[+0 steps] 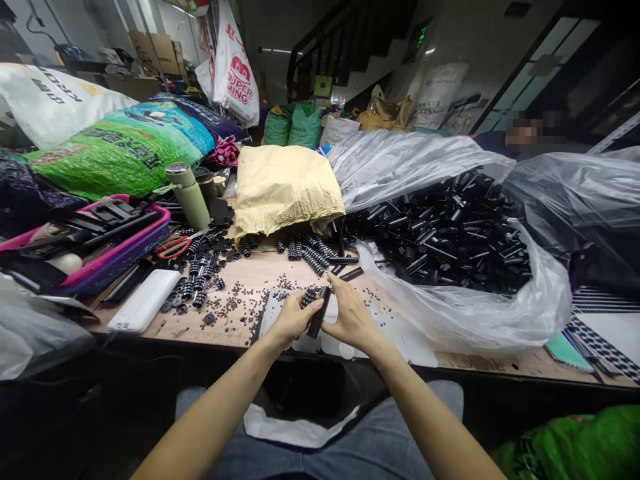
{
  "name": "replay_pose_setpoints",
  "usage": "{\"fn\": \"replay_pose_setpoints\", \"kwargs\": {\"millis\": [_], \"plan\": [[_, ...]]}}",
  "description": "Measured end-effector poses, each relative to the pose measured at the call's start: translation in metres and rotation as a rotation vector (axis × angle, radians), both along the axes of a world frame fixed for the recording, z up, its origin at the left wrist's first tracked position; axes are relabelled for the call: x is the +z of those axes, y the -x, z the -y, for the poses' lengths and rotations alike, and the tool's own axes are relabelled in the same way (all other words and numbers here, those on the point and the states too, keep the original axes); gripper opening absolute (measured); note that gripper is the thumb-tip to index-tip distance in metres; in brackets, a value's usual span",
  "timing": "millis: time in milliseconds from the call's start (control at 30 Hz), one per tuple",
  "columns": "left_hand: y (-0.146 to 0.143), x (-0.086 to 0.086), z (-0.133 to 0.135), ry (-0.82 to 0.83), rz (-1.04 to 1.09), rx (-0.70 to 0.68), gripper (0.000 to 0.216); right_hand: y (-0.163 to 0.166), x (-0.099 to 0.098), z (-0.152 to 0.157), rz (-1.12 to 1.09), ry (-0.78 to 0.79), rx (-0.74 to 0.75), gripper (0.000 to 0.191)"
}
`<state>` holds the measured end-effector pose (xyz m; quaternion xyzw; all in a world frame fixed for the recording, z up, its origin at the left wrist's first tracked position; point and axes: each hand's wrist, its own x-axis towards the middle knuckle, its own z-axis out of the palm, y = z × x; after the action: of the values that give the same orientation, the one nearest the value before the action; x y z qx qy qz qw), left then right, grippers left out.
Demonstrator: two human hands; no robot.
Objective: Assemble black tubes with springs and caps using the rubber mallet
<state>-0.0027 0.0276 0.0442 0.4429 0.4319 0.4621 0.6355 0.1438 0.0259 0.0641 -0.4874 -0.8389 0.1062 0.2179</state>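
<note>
Over the front edge of the bench, my right hand (354, 315) closes its fingers on a smooth black tube (319, 315), which stands tilted between my hands. My left hand (291, 317) is curled round a ribbed black piece with pale dots (309, 298), its thumb touching the tube. Beyond my fingers lie more dotted ribbed pieces (314, 259) and a few loose black tubes (350, 273). Tiny black rings (245, 300) are scattered over the wood to the left. Beneath my hands is a pale sheet (400, 333), partly hidden.
A clear plastic bag (450, 323) spills many black tubes (440, 233) on the right. A cream sack (287, 190) stands behind my hands. To the left are red-handled scissors (173, 248), a white power bank (145, 301), a green flask (190, 197) and a pink basket (163, 217). A person (523, 133) is at the back right.
</note>
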Motion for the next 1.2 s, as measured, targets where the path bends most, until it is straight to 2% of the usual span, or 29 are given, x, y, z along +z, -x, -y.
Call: {"fn": "replay_pose_setpoints", "kwargs": {"millis": [100,167,267,367,467,533,600,700,767,900,1000,1100,1200], "plan": [[-0.005,-0.005,-0.001,-0.089,-0.062,0.068,0.025,0.001,-0.007,0.007,0.022,0.093,0.055,0.094],[-0.007,-0.013,-0.005,-0.125,-0.143,0.090,0.022,0.003,-0.015,0.009,0.023,0.124,0.032,0.096],[-0.005,-0.026,-0.010,-0.244,-0.327,0.121,0.019,0.008,-0.032,0.009,0.024,0.139,-0.057,0.074],[0.002,-0.035,-0.010,-0.327,-0.576,0.093,0.017,0.011,-0.046,0.006,0.037,0.143,-0.121,0.053],[0.011,-0.041,-0.006,-0.405,-0.804,0.078,0.019,0.010,-0.052,0.008,0.023,0.111,-0.190,0.046],[0.016,-0.043,-0.003,-0.449,-0.853,0.074,0.021,0.008,-0.053,0.012,-0.019,0.101,-0.197,0.045],[0.018,-0.044,-0.001,-0.414,-0.754,0.062,0.021,0.007,-0.052,0.020,-0.066,0.125,-0.126,0.058],[0.017,-0.042,0.001,-0.276,-0.458,0.121,0.025,0.010,-0.048,0.032,-0.097,0.174,0.024,0.099],[0.013,-0.038,0.001,-0.229,-0.304,0.175,0.027,0.015,-0.045,0.037,-0.091,0.168,0.058,0.112],[0.006,-0.031,0.001,-0.202,-0.183,0.215,0.026,0.023,-0.038,0.037,-0.061,0.125,0.060,0.114],[0.004,-0.030,0.000,-0.180,-0.161,0.230,0.031,0.021,-0.040,0.032,-0.073,0.113,0.030,0.107],[0.006,-0.031,-0.003,-0.131,-0.099,0.236,0.036,0.009,-0.046,0.025,-0.054,0.100,-0.082,0.099],[0.010,-0.029,-0.004,-0.020,0.088,0.213,0.035,-0.007,-0.053,0.018,0.009,0.148,-0.195,0.094]]}}
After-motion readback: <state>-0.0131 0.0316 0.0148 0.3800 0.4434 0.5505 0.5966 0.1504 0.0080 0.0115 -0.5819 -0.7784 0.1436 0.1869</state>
